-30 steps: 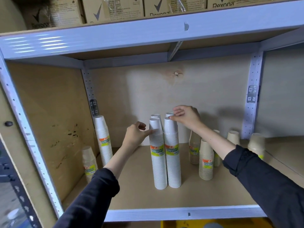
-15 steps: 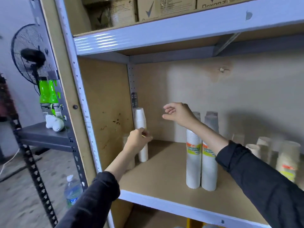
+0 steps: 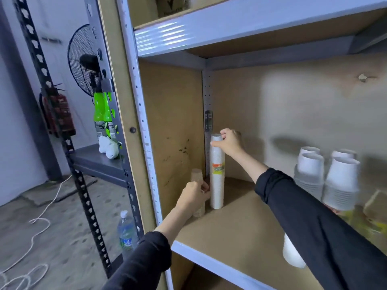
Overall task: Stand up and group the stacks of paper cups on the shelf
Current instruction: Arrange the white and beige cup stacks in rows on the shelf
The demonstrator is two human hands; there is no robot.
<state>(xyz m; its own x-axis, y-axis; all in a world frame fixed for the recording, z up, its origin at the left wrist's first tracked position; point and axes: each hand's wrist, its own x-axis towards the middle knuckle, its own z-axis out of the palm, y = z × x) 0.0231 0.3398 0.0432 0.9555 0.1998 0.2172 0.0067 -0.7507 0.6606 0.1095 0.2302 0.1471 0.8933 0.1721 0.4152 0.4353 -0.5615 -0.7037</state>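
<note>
A tall white cup stack (image 3: 217,181) with an orange and green label stands upright in the back left corner of the wooden shelf (image 3: 240,231). My right hand (image 3: 229,142) grips its top. My left hand (image 3: 193,196) is closed around a short brown cup stack (image 3: 196,176) just left of the white one, against the side panel. Tall white cup stacks (image 3: 326,176) stand grouped at the right, partly hidden behind my right sleeve.
A blue metal beam (image 3: 240,28) of the upper shelf runs overhead. Left of the rack stand a grey shelf unit (image 3: 98,162) with green bottles (image 3: 102,116), a fan (image 3: 83,61), a fire extinguisher (image 3: 60,114) and a water bottle (image 3: 126,233) on the floor.
The view swung left. My right hand left the grouped white stacks and took the top of the corner white stack. My left hand dropped onto the brown stack.
</note>
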